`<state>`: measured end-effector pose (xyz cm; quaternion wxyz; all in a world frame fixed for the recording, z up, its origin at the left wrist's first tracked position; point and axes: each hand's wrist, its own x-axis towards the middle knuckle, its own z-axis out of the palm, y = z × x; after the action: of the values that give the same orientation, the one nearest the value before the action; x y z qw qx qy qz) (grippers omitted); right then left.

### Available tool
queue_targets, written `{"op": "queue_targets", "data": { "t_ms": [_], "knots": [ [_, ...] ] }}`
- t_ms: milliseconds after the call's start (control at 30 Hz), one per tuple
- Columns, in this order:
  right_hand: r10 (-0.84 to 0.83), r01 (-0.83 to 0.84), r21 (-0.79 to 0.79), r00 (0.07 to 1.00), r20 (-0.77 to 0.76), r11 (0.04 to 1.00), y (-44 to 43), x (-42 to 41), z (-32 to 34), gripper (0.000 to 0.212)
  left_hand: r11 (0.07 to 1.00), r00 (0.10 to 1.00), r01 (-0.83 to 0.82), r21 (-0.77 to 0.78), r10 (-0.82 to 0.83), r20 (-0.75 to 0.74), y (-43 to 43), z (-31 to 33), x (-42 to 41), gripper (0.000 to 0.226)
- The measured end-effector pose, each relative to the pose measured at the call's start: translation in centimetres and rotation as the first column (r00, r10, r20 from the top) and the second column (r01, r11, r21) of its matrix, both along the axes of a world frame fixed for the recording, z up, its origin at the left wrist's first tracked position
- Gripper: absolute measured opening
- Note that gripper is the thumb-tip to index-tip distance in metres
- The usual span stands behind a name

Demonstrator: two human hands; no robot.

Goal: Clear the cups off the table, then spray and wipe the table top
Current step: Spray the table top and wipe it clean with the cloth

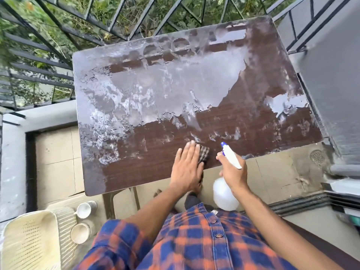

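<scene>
We look down at our two hands. Our left hand point(187, 168) lies flat and open, fingers stretched out, pressing on a dark checked cloth point(204, 154) that peeks out just past our fingertips. The cloth sits on the brown wooden bench point(253, 121), near the edge closest to us. Our right hand point(232, 172) is just beside the left one, on its right. It is closed around the neck of a white plastic spray bottle point(224, 193) with a blue and white nozzle point(229, 154). The nozzle pointing away from us over the bench edge. The round bottle body hangs below that hand, off the bench and over the floor.

Far ahead of both hands, much of the bench top is wet and covered in whitish, foamy smears. The strip right around the left hand looks darker and cleaner.

Down and to the left of the left hand, off the bench, two white cups point(82, 221) sit on the seat of a cream plastic chair point(29, 240), which stands on the floor. The nearer cup has a handle.

Past the far edge of the bench stands a black metal railing point(58, 26) with green plants behind it. To the right of the right hand is a grey wall point(335, 94). Nothing lies between our hands and the wet part of the bench.
</scene>
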<state>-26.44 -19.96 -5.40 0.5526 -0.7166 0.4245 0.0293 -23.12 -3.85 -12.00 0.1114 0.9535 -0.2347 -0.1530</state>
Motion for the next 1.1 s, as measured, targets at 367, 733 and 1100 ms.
{"op": "queue_targets", "data": {
  "t_ms": [367,733,1100],
  "knots": [
    [0.218,-0.221,0.028,0.972,0.085,0.975,0.9,2.8,-0.1,0.024,0.692,0.692,-0.722,-0.022,0.722,-0.017,5.4,0.3,-0.5,0.069],
    [0.080,-0.081,0.004,0.995,0.058,0.997,-1.0,2.6,-0.8,0.023,0.988,0.988,-0.148,-0.039,0.147,-0.046,-5.0,0.2,3.1,0.060],
    [0.030,-0.030,0.032,0.999,0.021,0.999,1.7,1.1,-0.9,0.025,0.999,0.999,0.051,-0.018,-0.051,0.011,-4.1,1.3,7.9,0.070]
  ]
}}
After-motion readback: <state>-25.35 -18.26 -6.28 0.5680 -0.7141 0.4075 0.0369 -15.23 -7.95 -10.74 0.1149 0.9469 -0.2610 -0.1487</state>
